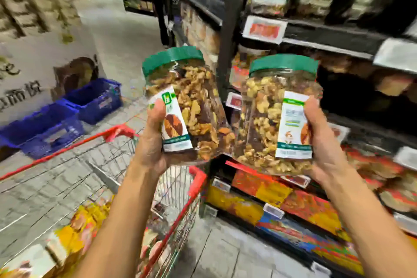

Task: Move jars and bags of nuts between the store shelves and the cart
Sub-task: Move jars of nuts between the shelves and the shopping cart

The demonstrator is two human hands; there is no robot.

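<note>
Both forearms reached over the cart [196, 178] as I gripped two green-lidded jars [187, 106], left hand [153, 142], right hand [320, 140], beside the shelves [327, 36]; touching, tilted jars risked slipping.

Jars [187, 106] green-lidded, white labels; cart [196, 178] red-rimmed; crates [94, 101] blue

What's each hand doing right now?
Left hand: grips the left nut jar.
Right hand: grips the right nut jar.
</note>
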